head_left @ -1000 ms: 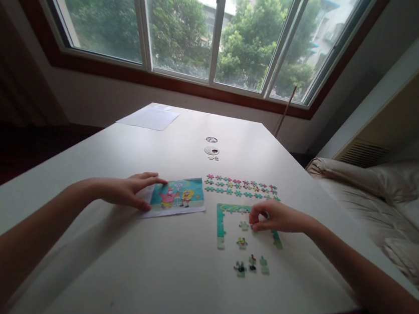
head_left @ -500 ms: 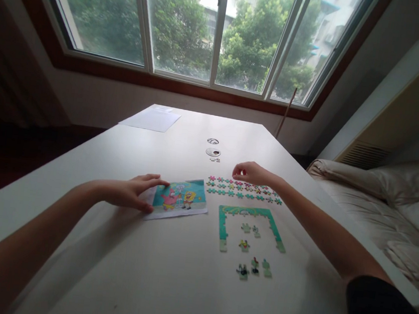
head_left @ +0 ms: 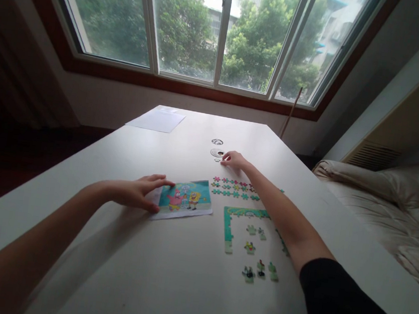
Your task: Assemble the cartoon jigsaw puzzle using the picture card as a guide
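Note:
My left hand (head_left: 135, 192) lies with fingers spread over the left edge of a printed cartoon picture sheet (head_left: 185, 199). My right hand (head_left: 234, 161) reaches far over the table, its fingertips together on a small puzzle piece that they mostly hide. Just left of them lies another small pale piece (head_left: 216, 160). Closer to me are rows of loose puzzle pieces (head_left: 236, 187), partly covered by my right forearm. A green puzzle border (head_left: 228, 229), joined along its top and sides, has loose pieces (head_left: 249, 247) inside, and several more (head_left: 260, 269) lie below it.
Two small round items, a ring-like one (head_left: 217, 142) and a disc (head_left: 216, 153), lie beyond my right hand. White paper (head_left: 156, 120) rests at the table's far left corner. A cream sofa (head_left: 364, 190) stands to the right, below a window wall.
My right hand has moved forward and left from the puzzle rows to the small pieces near the disc. One of those pieces is now under its fingertips. My left hand stays on the picture.

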Demonstrator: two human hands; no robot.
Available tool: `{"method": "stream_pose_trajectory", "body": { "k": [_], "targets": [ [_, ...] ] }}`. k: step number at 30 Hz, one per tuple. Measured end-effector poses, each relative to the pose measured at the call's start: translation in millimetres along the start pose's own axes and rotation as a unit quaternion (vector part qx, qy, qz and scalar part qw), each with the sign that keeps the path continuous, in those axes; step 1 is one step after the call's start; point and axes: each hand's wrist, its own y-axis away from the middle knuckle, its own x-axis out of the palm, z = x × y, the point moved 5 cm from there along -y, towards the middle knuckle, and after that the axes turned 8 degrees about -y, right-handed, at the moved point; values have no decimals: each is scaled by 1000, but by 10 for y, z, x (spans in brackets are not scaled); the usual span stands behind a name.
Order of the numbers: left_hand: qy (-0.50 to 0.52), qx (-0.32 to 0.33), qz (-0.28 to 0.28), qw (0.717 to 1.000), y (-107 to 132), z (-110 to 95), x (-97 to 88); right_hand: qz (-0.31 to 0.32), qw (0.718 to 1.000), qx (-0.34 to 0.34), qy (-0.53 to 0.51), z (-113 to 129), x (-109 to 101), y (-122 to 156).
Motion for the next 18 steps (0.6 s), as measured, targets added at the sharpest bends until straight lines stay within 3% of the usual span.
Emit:
{"method": "stream_pose_trajectory", "body": {
  "k": [4, 8, 10, 14, 18],
  "targets": [
    [12, -3, 9, 1000, 5, -12, -5, 12, 999, 15, -34, 32, -74, 127],
    [27, -5, 16, 1000, -1, -7, 9, 43, 997, -20, -67, 95, -191, 548],
    [28, -3, 14, 999, -9, 3, 17, 89, 992, -39, -85, 109, -251, 867],
    [18, -4, 15, 1000, -20, 22, 28, 270, 942, -87, -178, 158, -292, 1625],
    [0, 4, 4, 1000, -15, 24, 26, 326, 928, -76, -164, 143, -299, 2186]
  ]
}}
